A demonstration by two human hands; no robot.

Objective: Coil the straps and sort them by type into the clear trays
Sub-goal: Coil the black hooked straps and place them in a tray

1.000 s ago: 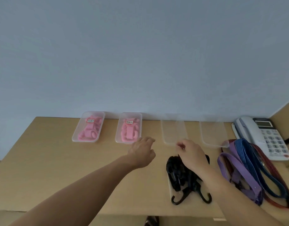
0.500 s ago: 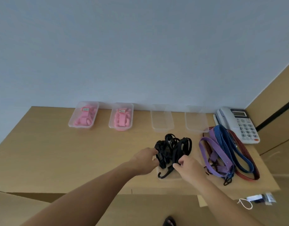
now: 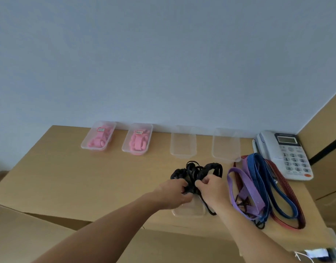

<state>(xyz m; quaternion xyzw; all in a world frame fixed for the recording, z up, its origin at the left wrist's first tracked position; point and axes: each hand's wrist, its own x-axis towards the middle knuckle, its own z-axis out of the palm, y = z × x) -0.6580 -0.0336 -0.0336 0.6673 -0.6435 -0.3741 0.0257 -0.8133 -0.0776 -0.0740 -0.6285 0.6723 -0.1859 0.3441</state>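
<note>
Black straps (image 3: 198,171) sit in a tangled bundle over a clear tray (image 3: 188,212) near the worktop (image 3: 87,177) front edge, held between both hands. Left hand (image 3: 172,194) and right hand (image 3: 213,188) have fingers curled tight round the bundle's lower part, with loops sticking up beyond them. Loose coloured straps (image 3: 258,186) lie toward the right edge, and two empty trays (image 3: 183,142) sit at the back edge.
</note>
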